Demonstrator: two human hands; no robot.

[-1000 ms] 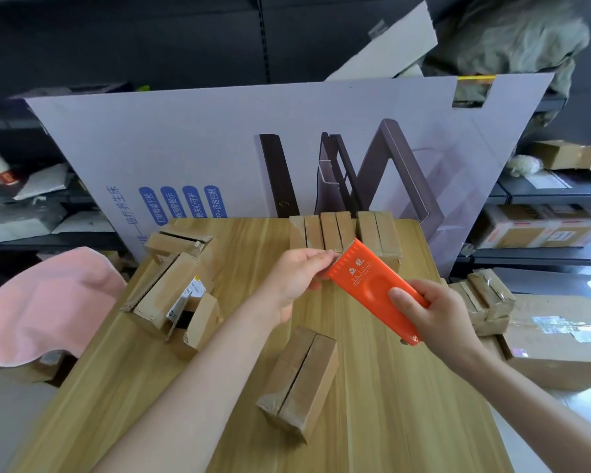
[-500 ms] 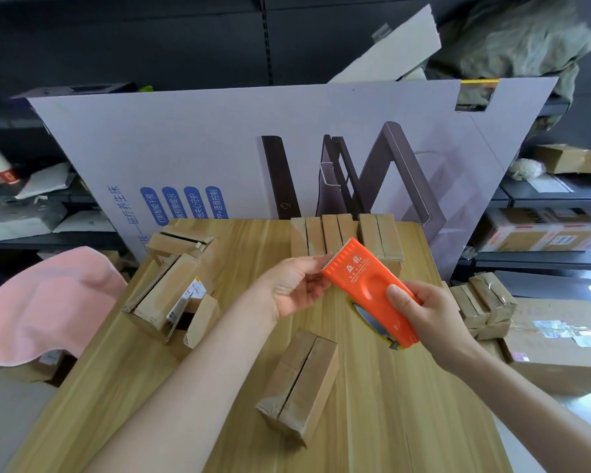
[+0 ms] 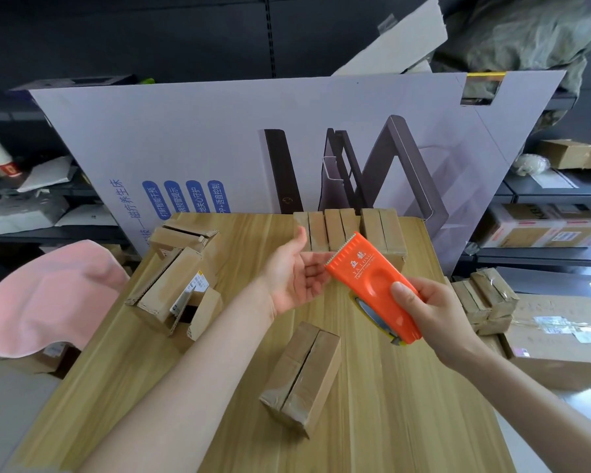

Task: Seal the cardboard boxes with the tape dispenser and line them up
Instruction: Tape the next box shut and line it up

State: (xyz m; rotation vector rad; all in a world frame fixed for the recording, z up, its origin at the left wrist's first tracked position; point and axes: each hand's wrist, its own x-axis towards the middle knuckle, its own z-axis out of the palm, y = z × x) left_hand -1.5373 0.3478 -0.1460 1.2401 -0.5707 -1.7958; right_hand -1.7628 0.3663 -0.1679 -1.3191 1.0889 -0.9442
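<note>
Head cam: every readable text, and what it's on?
"YA LONG": orange tape dispenser, under two stylised Chinese characters; smaller line beneath unreadable.
"养生床": blue, vertical, on the big printed panel; its start is hidden.
"语音控制": rightmost blue pill on that panel; other pills blurred.
Sticker on the left box, labels on the big parcel: too small.

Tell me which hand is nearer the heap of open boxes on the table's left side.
Left. The left hand is held open just right of the heap of open boxes; the right hand, gripping the orange tape dispenser, is farther right, beyond the left hand.
</note>
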